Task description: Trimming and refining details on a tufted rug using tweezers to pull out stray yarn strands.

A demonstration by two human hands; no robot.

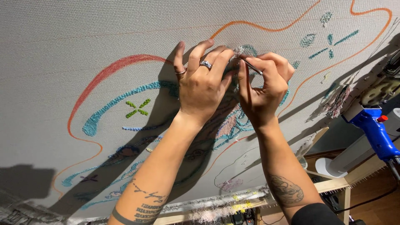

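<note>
Single head-worn view, close on the stretched canvas (83,50), tilted along both raised forearms.
</note>
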